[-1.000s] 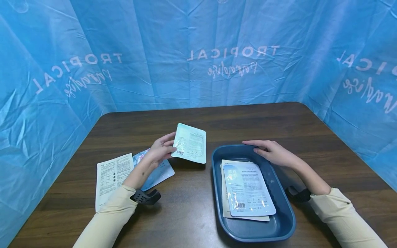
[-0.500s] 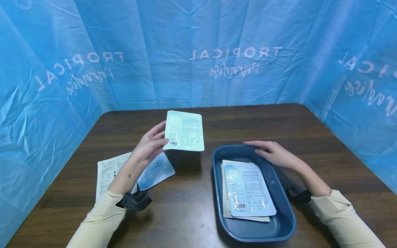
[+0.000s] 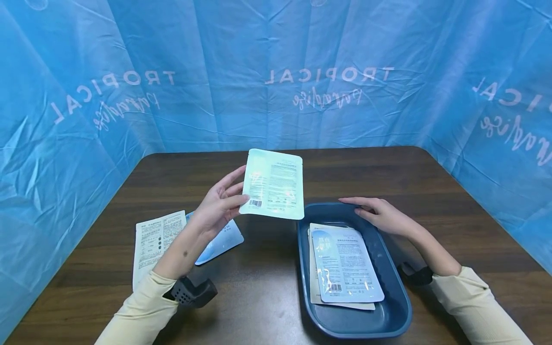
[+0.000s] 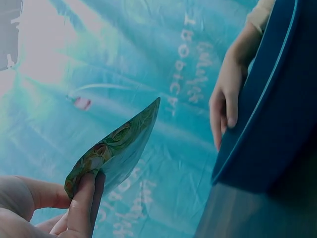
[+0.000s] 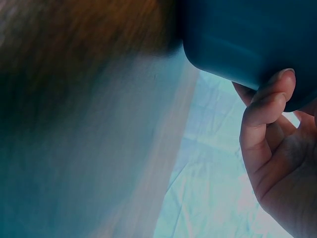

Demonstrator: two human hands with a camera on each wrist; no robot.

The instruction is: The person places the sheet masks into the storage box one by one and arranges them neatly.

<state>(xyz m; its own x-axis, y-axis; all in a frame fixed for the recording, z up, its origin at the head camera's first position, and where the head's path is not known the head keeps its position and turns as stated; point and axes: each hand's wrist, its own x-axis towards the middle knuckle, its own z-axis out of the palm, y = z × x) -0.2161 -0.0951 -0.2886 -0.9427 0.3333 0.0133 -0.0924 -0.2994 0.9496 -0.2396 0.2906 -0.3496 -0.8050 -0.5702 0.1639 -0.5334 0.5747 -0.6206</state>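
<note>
My left hand [image 3: 220, 203] holds a pale green, flat foil sachet [image 3: 276, 184] up above the table by its left edge, thumb in front and fingers behind. Small print and a barcode cover the side facing me. In the left wrist view, the back of this sachet [image 4: 106, 148] shows a colourful leafy pattern. With its fingers curled against the outer wall and the thumb at the rim, my right hand [image 3: 384, 214] grips the far right corner of a blue plastic basin [image 3: 398, 287]. Inside the basin a light blue-white sachet [image 3: 345, 263] lies on a cream one [image 3: 314, 282].
Left of the basin, partly under my left forearm in the head view, lie a white printed packet [image 3: 157, 239] and a blue sachet [image 3: 222, 244]. They rest on the dark wooden table [image 3: 258, 297]. A blue printed curtain [image 3: 224, 96] hangs behind the table.
My left hand has raised the pale green sachet higher, first drifting left and then swinging right toward the basin. The right hand and basin have stayed in place.
</note>
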